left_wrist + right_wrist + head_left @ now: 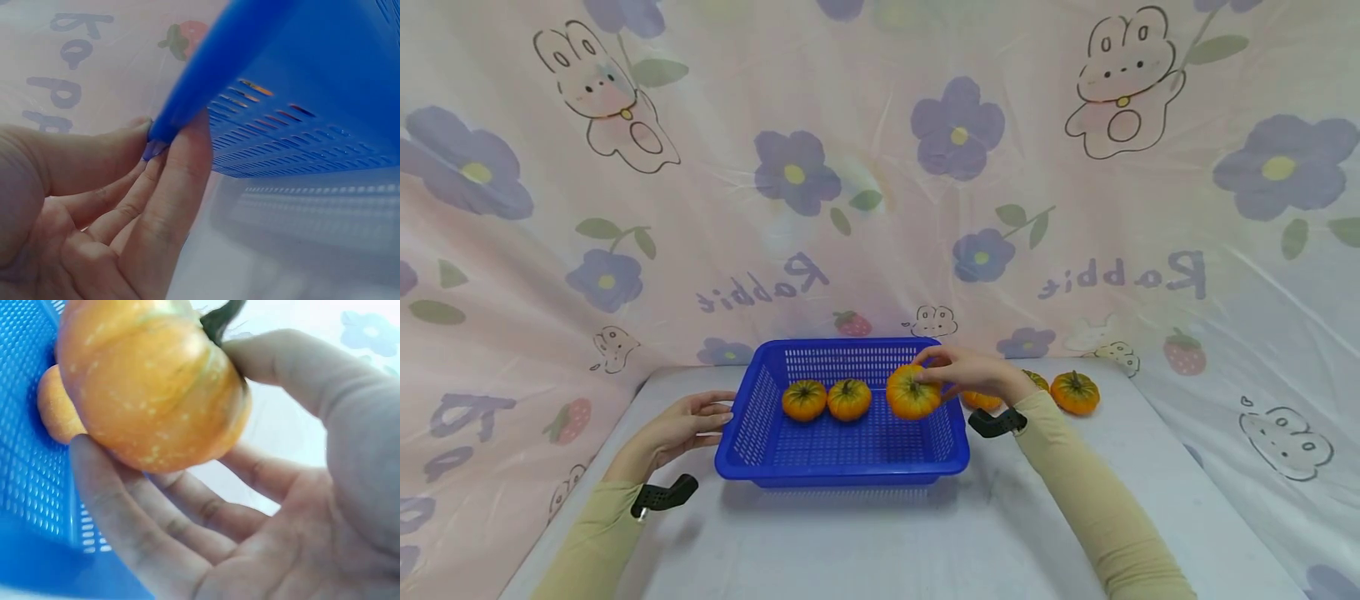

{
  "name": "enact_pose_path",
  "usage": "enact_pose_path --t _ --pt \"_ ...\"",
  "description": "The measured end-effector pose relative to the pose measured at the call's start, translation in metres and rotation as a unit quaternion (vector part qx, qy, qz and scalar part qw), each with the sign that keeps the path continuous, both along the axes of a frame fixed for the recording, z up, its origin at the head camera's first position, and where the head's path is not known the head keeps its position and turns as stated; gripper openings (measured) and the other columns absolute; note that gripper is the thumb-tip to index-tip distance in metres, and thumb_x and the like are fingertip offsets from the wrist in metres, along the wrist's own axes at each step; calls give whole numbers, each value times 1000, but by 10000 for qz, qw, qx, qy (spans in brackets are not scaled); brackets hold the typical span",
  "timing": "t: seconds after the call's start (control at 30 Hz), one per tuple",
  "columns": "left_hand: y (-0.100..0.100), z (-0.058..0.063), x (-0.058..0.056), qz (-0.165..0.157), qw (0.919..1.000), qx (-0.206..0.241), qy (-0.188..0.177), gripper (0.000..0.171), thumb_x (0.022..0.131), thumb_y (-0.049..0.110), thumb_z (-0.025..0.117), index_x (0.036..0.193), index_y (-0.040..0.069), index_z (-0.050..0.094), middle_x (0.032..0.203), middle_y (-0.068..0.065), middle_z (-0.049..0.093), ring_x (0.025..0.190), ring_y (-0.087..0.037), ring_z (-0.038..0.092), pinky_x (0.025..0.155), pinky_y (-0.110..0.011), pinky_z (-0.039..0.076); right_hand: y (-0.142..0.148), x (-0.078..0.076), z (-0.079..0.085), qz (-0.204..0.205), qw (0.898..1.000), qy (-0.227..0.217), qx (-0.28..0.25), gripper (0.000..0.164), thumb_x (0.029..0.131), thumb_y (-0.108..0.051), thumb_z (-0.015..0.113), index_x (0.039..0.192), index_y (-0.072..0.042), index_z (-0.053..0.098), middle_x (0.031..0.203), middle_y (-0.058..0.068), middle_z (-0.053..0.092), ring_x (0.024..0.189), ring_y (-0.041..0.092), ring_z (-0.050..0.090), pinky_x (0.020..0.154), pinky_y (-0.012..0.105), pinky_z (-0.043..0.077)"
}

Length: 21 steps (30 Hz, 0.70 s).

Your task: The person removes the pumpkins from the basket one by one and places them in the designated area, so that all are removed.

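Person in long sleeves. Left sleeve (587, 542): pale khaki, nearer yellow-beige from where I stand; plain, fairly close-fitting cloth, stopping about the wrist. Right sleeve (1093, 500): same colour and cut, soft creases along the forearm. Left hand (681, 427) and right hand (972, 372) bare. Left wrist camera (662, 496): black, bent like a shallow elbow, small pale bit at its lower edge by the cuff. Right wrist camera (996, 422): also black, also angled, set at the cuff; finer detail too small for me to make out.
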<state>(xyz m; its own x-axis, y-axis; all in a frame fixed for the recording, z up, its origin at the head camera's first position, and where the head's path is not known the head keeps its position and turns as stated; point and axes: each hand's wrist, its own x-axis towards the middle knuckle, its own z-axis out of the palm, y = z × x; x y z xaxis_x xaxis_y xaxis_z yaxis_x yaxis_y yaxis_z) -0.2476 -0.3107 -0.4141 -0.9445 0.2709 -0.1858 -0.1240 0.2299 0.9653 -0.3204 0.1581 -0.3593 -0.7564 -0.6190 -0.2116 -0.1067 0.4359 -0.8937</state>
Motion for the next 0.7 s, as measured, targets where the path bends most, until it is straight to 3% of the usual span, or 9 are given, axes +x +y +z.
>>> enact_pose_path --t 0.13,0.27,0.5,0.7 --pt "-1 -1 -1 -41 10000 -1 9 59 98 11 55 145 -8 25 119 -17 59 102 -27 63 86 -39 53 13 10 -1 -402 9991 122 81 46 89 -40 67 122 -11 56 116 11 59 98 28 60 83 44 54" --pt "-3 -3 -2 -75 10000 25 24 60 98 12 56 145 -8 24 119 -17 59 102 -27 63 86 -39 53 27 18 1 -618 9977 75 -257 45 91 -38 65 123 -9 53 116 15 57 94 30 60 80 43 55" --pt "-4 -5 -3 -91 10000 35 12 65 97 17 58 146 -7 23 119 -15 59 102 -27 63 87 -39 53 53 26 1 -446 9950 -49 -887 41 97 -30 58 125 -2 47 113 20 55 90 30 62 73 40 57" --pt "-4 -5 -3 -99 9999 79 12 64 97 16 57 146 -8 23 120 -16 59 102 -26 63 87 -39 53 77 32 -5 -846 9950 79 -518 47 96 -34 58 129 -4 46 122 21 52 98 30 61 84 46 54"
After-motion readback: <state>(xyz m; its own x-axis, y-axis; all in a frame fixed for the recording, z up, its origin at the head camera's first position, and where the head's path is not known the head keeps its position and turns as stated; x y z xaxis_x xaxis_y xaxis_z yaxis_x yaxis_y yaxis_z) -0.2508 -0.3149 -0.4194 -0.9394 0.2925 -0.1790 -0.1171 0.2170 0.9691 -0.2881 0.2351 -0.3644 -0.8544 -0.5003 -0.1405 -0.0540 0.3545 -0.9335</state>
